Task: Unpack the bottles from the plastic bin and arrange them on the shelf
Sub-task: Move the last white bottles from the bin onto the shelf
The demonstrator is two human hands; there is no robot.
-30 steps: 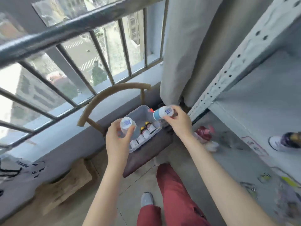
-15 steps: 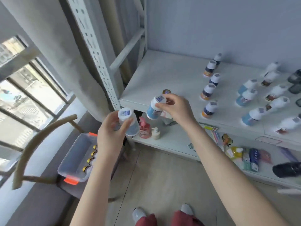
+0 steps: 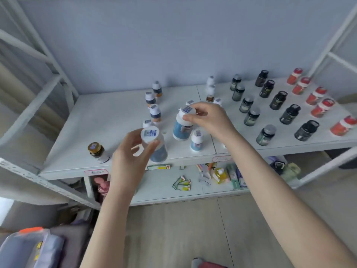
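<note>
Both hands are loaded. My right hand (image 3: 209, 120) pinches a blue-labelled white-capped bottle (image 3: 182, 125) by its cap rim, thumb in front and fingers over the top; the bottle hangs tilted, base toward the shelf (image 3: 108, 120), and I cannot tell whether the base touches the board. My left hand (image 3: 131, 151) wraps a second blue-labelled bottle (image 3: 155, 144) just under its cap, fingers closed around the neck, over the front part of the shelf.

Placed stock: a standing blue bottle (image 3: 196, 140) sits just below my right fingers, nearly touching the carried one. A column of small white-capped bottles (image 3: 155, 113) stands just beyond my left fingertips. Dark bottles (image 3: 251, 115) and red bottles (image 3: 318, 93) stand well off past my right wrist. A small amber jar (image 3: 95, 150) stands outboard of my left wrist. The plastic bin (image 3: 29, 246) lies far below my left forearm, contents blurred.

Risks, as I judge them:
- Cap-rim pinch is shallow; the tilted bottle could swing or slip out.
- Its base set down off-square may tip it into the standing blue bottle, which could knock on.
- Left bottle rides near the shelf's front edge; released there, it could go over to the floor.
- Left knuckles could brush the white-capped column on the way in.
</note>
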